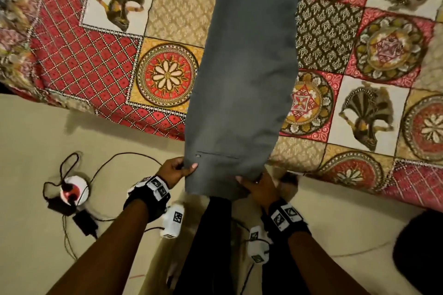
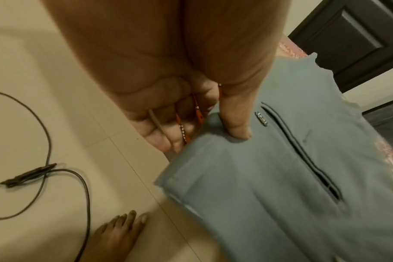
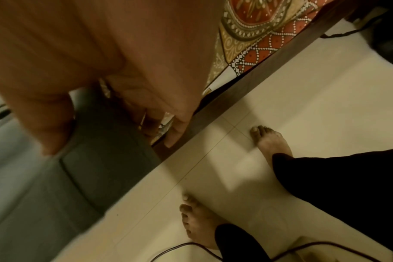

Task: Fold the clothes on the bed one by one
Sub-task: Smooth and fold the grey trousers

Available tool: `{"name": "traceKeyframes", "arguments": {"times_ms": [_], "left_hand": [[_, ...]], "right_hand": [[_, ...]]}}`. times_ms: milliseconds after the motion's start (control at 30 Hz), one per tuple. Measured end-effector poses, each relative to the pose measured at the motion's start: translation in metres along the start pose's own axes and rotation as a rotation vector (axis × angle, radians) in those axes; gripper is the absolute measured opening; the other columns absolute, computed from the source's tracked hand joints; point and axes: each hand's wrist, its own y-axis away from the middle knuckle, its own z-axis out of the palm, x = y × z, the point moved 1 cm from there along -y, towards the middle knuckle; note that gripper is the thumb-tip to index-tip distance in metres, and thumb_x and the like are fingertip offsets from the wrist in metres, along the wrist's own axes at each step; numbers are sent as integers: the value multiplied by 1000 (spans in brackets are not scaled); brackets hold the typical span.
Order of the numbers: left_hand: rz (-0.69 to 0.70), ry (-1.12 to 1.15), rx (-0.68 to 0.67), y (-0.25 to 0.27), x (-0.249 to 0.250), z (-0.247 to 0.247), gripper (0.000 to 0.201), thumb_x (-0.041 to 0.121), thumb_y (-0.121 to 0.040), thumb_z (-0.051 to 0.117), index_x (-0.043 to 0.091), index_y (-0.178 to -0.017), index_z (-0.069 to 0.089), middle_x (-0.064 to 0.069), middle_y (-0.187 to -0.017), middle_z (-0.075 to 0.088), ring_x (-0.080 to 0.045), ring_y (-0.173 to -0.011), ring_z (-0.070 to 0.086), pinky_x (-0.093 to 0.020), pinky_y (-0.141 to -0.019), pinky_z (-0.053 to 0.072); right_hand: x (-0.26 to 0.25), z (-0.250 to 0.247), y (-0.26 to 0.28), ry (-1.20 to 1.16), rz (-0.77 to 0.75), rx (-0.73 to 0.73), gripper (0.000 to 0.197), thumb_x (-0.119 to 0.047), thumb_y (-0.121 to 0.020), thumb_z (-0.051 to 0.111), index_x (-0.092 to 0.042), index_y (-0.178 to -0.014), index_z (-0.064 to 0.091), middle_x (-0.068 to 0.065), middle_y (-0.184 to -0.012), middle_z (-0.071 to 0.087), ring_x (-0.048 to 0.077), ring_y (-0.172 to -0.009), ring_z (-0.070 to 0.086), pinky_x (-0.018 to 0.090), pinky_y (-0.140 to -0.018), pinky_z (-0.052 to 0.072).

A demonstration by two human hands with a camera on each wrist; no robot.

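Observation:
A pair of grey trousers [image 1: 242, 79] lies lengthwise across the patterned bedspread [image 1: 96, 60], its waist end hanging over the near edge of the bed. My left hand [image 1: 178, 169] pinches the left side of the waist, thumb on top by the slit pocket [image 2: 301, 152]. My right hand [image 1: 256, 185] grips the right side of the waist at the bed edge, thumb on the cloth and fingers underneath. In the left wrist view the thumb [image 2: 236, 115] presses the grey trousers [image 2: 269, 195]; in the right wrist view the grey trousers [image 3: 105, 141] sit under my thumb.
The dark wooden bed frame [image 3: 236, 99] runs along the cream tiled floor [image 1: 36, 223]. A round white-and-red device [image 1: 72, 190] with black cables [image 2: 45, 141] lies on the floor at the left. My bare feet [image 3: 269, 140] stand close to the bed. A dark object [image 1: 419, 246] is at the right.

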Motion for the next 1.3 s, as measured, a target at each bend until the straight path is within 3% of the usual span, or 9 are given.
{"name": "traceKeyframes", "arguments": {"times_ms": [133,300,400,633,767,933,1067,1200,1300], "left_hand": [[54,71,90,35,4,3,11,12,-94,66,15,-104,68,1,-87,76,-26,-94,69,-40,-85,58],[234,252,103,93,28,3,27,15,-101,56,25,-125,53,-5,-88,76,-17,-81,71,-30,-68,58],[324,225,28,104,30,-2,24,35,-96,57,33,-119,66,-2,-119,69,-21,-107,67,-36,-81,58],[331,88,-111,97,40,-9,50,-13,-96,37,17,-108,76,11,-111,74,-8,-108,67,-21,-86,53],[594,-319,-90,93,44,-25,52,-7,-83,57,20,-127,67,4,-120,68,-15,-110,62,-23,-85,51],[877,-545,149,76,52,-29,65,-20,-68,74,28,-111,71,0,-101,70,-14,-94,57,-17,-88,47],[982,-583,211,74,69,-23,33,7,-72,83,26,-97,79,-3,-92,57,-17,-89,47,-28,-77,41],[1058,-880,101,81,81,-23,23,18,-72,75,30,-92,76,-2,-125,59,-24,-119,53,-39,-88,40],[1014,-985,-94,83,74,-28,29,19,-80,50,28,-97,71,4,-139,59,-20,-130,54,-42,-95,46]], "right_hand": [[-13,9,44,-112,-107,245,64,-4,-87,76,-8,-141,42,-15,-109,59,-21,-86,60,7,-70,51],[-26,9,94,1,-392,438,77,-56,-84,73,-52,-147,29,-7,-147,46,16,-136,49,47,-107,48],[-43,6,108,263,-641,489,61,-46,-96,58,-32,-151,35,-7,-155,38,21,-145,37,59,-112,38],[-58,-8,113,327,-770,231,28,-24,-103,45,-19,-112,70,-5,-125,66,3,-124,56,43,-101,48],[-67,-33,113,328,-739,-30,48,-19,-84,45,-11,-128,63,-4,-137,59,9,-133,51,27,-110,40],[-61,-47,101,688,-668,-259,86,-3,-77,64,-23,-155,33,-4,-158,32,8,-138,42,21,-107,41],[-56,-49,92,954,-804,-80,79,4,-78,66,-27,-146,41,3,-151,46,28,-119,60,43,-85,59],[-76,-57,90,1132,-1010,199,50,-21,-80,50,-27,-127,66,5,-148,54,31,-118,52,43,-89,37],[-61,-58,97,1203,-985,100,53,-27,-77,53,-32,-129,62,3,-151,51,37,-139,41,50,-103,32]]}}
